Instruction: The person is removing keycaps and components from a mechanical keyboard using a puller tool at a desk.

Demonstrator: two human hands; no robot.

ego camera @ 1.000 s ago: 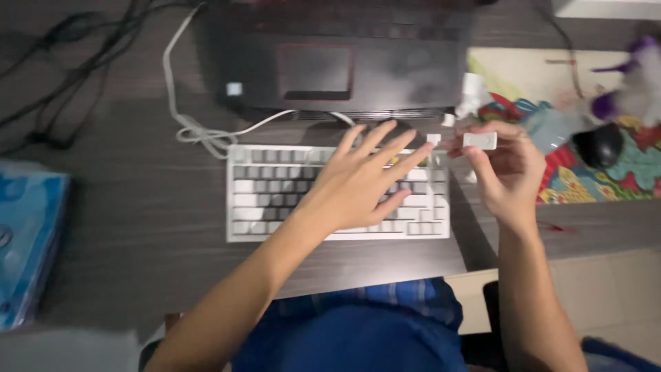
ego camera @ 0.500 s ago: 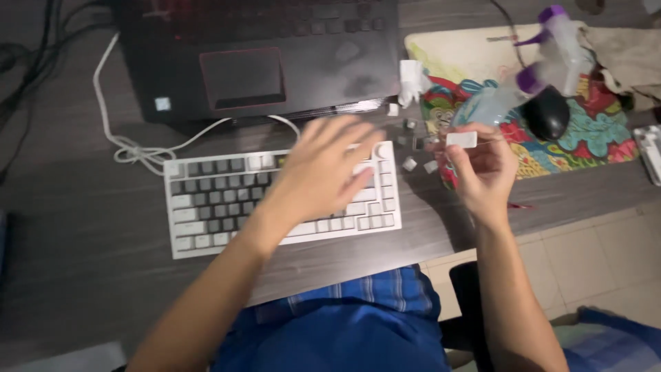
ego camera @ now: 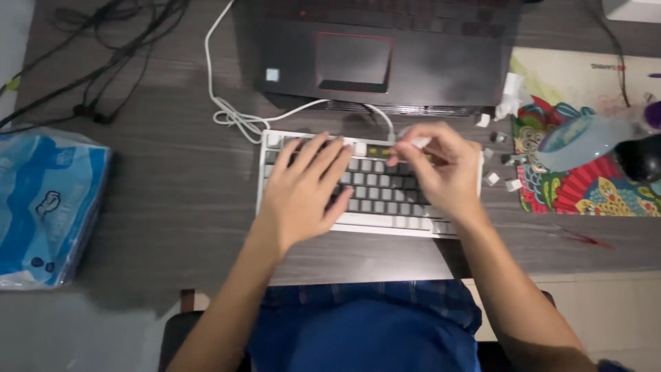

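Head view, looking down. The dark grey wood-grain surface point(ego camera: 172, 200) carries everything shown. At its far edge sits a black laptop with a red-outlined touchpad point(ego camera: 375, 52), and a tangle of black cables point(ego camera: 89, 62) lies at the far left. A blue and white plastic-wrapped pack point(ego camera: 48, 207) rests near the left edge, and a brightly patterned mat in red, green and yellow point(ego camera: 585, 182) covers the right side, bearing a translucent pale blue spray bottle point(ego camera: 578, 141) lying on its side; a dark rounded object point(ego camera: 640, 158) at the right border is blurred. In front of the laptop lies the white compact keyboard with grey and white keycaps point(ego camera: 385, 193), joined at its far edge by a white looped cable point(ego camera: 237, 114). The left hand point(ego camera: 306, 189) lies flat on the left half of the keyboard, fingers spread and holding nothing. The right hand point(ego camera: 441, 169) hovers over the right half, thumb and fingertips pinched together on a small white keycap point(ego camera: 418, 142) just above the top rows. Several loose small white and grey keycaps point(ego camera: 502, 172) are scattered on the surface between keyboard and mat. The person's blue checked clothing point(ego camera: 365, 324) fills the lower centre.
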